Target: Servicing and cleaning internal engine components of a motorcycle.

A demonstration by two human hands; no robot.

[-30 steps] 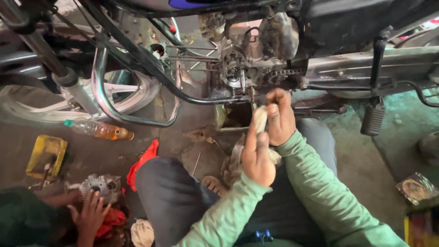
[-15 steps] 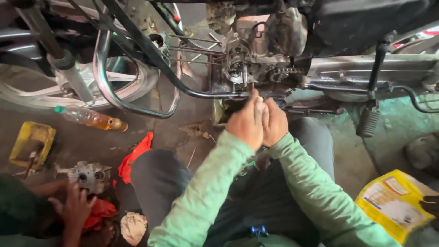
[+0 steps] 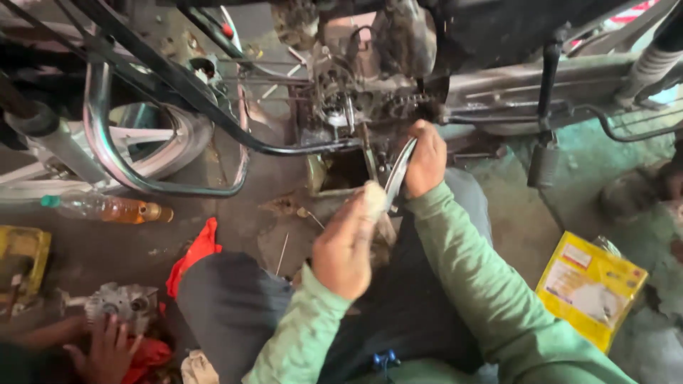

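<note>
Spanning both grips: curved metal strip [image 3: 398,173]

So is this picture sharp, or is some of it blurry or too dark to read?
Head view: the left hand is smeared by motion, the right hand on the curved metal tool is clearer; the engine sits in deep shadow; the chrome guard bar catches glare.

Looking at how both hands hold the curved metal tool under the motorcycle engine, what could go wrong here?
1. The right hand grips the curved metal tool right beside the chain and sprocket; a slip could hurt the knuckles.
2. The left hand holds the lower end through a cloth, which might slide.
3. A co-worker's hand works close by.
</note>
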